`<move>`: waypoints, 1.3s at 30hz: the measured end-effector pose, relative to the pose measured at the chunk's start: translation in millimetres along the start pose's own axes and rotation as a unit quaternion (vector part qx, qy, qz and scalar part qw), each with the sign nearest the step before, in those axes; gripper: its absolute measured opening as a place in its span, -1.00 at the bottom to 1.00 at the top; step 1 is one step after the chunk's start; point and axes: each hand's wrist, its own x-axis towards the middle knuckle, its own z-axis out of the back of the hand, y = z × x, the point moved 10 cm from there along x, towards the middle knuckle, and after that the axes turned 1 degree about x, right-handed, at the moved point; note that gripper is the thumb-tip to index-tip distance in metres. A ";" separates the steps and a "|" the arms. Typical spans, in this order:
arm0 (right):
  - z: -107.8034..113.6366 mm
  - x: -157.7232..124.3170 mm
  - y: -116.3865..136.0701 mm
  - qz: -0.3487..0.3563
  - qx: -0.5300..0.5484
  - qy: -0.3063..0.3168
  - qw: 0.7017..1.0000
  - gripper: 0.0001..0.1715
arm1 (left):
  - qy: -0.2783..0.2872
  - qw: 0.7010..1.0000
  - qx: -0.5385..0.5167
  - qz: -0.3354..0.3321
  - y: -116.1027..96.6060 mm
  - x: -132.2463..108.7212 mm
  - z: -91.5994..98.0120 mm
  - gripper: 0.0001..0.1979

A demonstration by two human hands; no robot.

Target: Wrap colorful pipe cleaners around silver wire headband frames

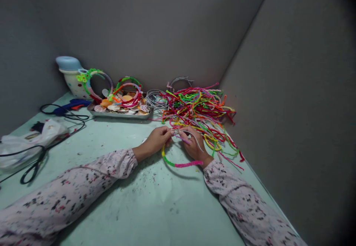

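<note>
My left hand (160, 139) pinches a curved headband (178, 165) wrapped in pink, green and yellow pipe cleaner, near its upper bend. Its pink end hangs free below the hands, and the far end is bare grey wire (196, 136) that arcs over my right hand (191, 146). A light purple pipe cleaner (182, 138) runs between the two hands. My right thumb and fingers are closed on it, close to my left fingertips. The exact grip of the right fingers is partly hidden.
Behind my right hand lies a big tangle of coloured pipe cleaners (197, 107), beside coils of grey wire (156, 99). A metal tray (121, 116) holds shells and finished headbands. At left are a dotted container (73, 82), a blue-handled tool (69, 107), a black cable (41, 164) and a plastic bag (16, 147).
</note>
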 end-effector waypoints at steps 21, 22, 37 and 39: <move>6.4 1.2 1.5 -0.017 0.029 -0.018 0.999 -0.83 | -0.017 0.993 0.103 -0.060 -20.4 -8.5 3.4 -0.69; 7.7 1.5 1.9 -0.017 0.023 -0.025 0.999 -0.84 | -0.017 0.994 0.092 -0.062 -20.7 -8.8 3.7 -0.69; 9.3 0.5 5.9 0.004 -0.018 -0.036 0.999 -0.86 | -0.037 0.988 0.131 -0.075 -25.8 -10.6 5.3 -0.76; 9.0 0.8 6.7 0.006 -0.016 -0.034 0.999 -0.86 | -0.042 0.984 0.155 -0.077 -28.0 -11.3 5.9 -0.77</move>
